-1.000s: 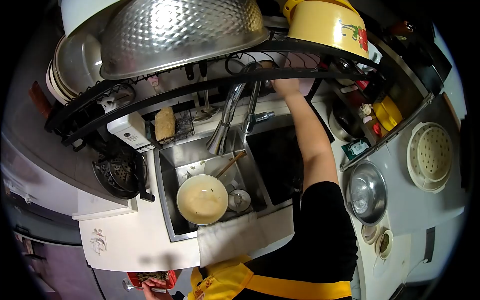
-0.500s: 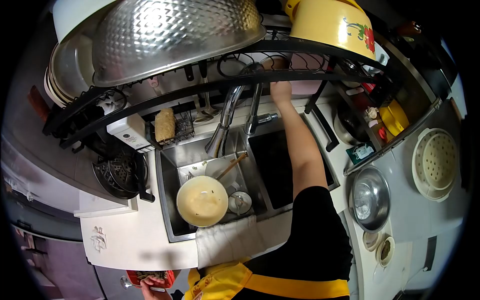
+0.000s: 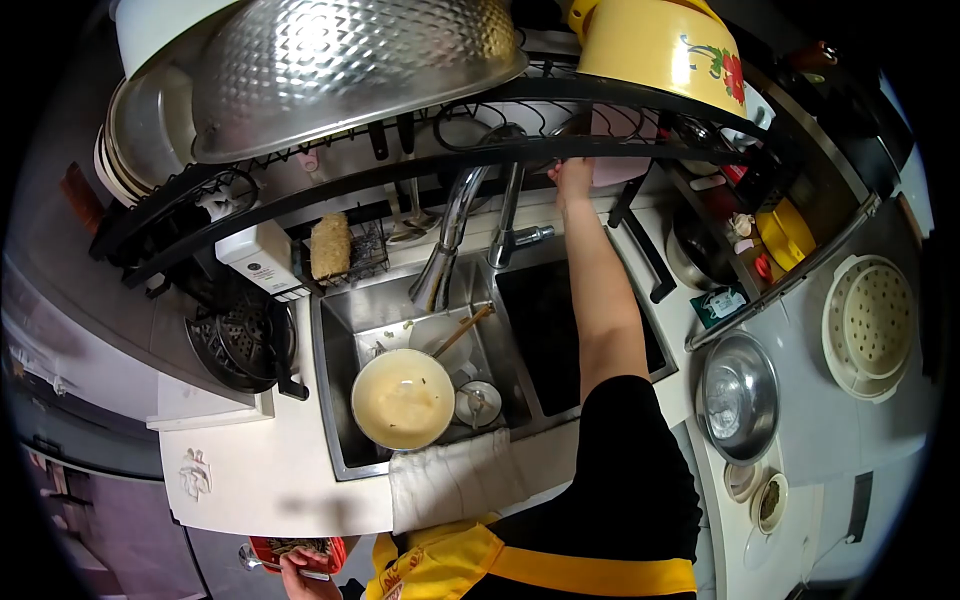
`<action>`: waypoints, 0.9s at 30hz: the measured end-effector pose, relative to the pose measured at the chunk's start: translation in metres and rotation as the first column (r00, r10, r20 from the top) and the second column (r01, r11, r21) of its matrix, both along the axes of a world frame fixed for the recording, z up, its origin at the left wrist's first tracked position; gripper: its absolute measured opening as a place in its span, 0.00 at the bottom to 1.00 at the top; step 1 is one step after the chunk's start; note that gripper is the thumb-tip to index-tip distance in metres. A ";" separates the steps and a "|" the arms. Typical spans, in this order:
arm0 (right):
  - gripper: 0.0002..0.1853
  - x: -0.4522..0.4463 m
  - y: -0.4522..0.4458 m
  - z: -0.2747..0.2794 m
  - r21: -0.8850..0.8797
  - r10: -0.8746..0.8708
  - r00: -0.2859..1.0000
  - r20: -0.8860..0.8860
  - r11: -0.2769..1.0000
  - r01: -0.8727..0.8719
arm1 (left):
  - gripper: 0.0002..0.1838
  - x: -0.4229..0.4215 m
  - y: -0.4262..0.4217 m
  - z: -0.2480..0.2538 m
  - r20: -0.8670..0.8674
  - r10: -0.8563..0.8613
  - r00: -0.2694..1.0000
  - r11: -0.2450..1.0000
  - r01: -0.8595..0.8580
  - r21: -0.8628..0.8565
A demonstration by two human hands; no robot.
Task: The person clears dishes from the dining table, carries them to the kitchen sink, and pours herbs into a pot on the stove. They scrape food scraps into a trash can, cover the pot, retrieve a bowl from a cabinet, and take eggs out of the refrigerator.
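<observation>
My right hand [image 3: 572, 178] reaches behind the sink, under the black rack [image 3: 400, 165], to the right of the chrome faucet [image 3: 455, 215]. Its fingers are closed, partly behind the rack bar; a dark round object shows just above them, and what they grip is unclear. Low at the left, my left hand [image 3: 308, 582] closes on the handle of a metal spoon [image 3: 248, 558], over a red container [image 3: 335, 552] of thin dark pieces. A cream bowl [image 3: 403, 398] with pale contents sits in the left sink basin [image 3: 345, 325], beside a small metal lid [image 3: 478, 402] and a wooden stick [image 3: 465, 330].
Overhead, the rack bears a hammered metal basin [image 3: 350, 70] and a yellow pot [image 3: 655, 55]. A steel bowl [image 3: 738, 398] and a perforated cream colander [image 3: 870, 320] stand right. A white cloth [image 3: 455, 485] lies over the sink's front edge; a loofah [image 3: 331, 246] sits behind.
My right hand has shifted slightly right behind the faucet, and the round object above it looks more tilted. My left hand stays low by the red container, where more of the spoon shows.
</observation>
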State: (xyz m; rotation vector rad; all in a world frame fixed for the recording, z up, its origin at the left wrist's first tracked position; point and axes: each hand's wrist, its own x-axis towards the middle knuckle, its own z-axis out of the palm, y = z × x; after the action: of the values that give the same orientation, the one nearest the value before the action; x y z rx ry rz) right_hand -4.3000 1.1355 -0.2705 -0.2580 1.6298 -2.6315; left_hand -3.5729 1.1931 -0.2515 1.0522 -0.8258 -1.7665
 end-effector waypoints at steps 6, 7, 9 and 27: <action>0.17 0.019 0.010 0.006 -0.109 0.178 0.981 0.081 0.980 -0.168 | 0.14 0.015 0.002 -0.010 -0.003 0.006 1.000 1.000 -0.006 0.027; 0.17 0.021 0.014 0.005 -0.025 0.153 0.974 0.169 0.988 -0.151 | 0.14 0.017 0.003 -0.010 -0.003 0.008 1.000 1.000 -0.008 0.023; 0.17 0.022 0.018 -0.011 -0.066 0.189 0.972 0.139 0.981 -0.182 | 0.14 0.022 0.004 -0.011 -0.003 0.016 1.000 1.000 -0.016 0.020; 0.25 0.263 0.066 0.090 -0.061 0.951 0.019 -0.308 0.001 -0.998 | 0.19 0.135 0.051 -0.060 0.035 0.287 0.957 0.958 -0.286 -0.034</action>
State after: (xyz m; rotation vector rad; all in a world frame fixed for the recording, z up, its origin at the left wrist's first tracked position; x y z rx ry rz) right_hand -4.0371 1.2015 -0.1809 -1.1884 0.4764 -1.5281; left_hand -3.4377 1.2438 -0.3116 1.1307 -0.6814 -1.4892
